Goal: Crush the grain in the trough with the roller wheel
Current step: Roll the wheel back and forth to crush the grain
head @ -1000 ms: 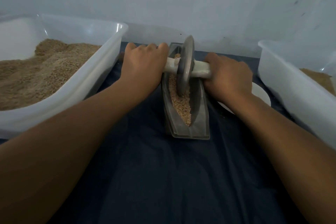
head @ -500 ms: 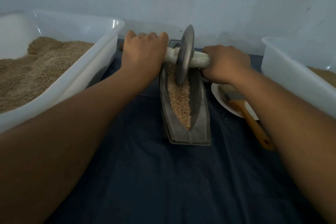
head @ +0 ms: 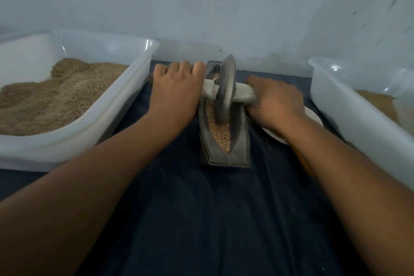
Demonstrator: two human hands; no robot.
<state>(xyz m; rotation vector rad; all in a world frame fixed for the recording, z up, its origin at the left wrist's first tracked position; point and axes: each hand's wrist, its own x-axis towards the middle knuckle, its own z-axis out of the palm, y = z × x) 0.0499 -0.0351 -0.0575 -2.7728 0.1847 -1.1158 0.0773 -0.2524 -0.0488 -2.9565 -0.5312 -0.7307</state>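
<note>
Grain (head: pixel 218 129), pale and small, is kept in the long grey metal trough (head: pixel 240 141) on the dark blue cloth (head: pixel 201 219), between two big white plastic tubs (head: pixel 125 105) (head: pixel 349 116), so more is likely near for scooping; the round grey metal roller wheel (head: pixel 225 94) is stood on edge in the grain, toward the far end, so that it can be pressed down; its cloth-wrapped handle (head: pixel 243 94) is gripped on each side by the left hand (head: pixel 177 94) and right hand (head: pixel 276 105), fingers curled round it, so the wheel is kept upright.

White tubs (head: pixel 125 105) (head: pixel 349 114) flank the trough (head: pixel 243 136); open dark cloth (head: pixel 212 219) lies nearer.
</note>
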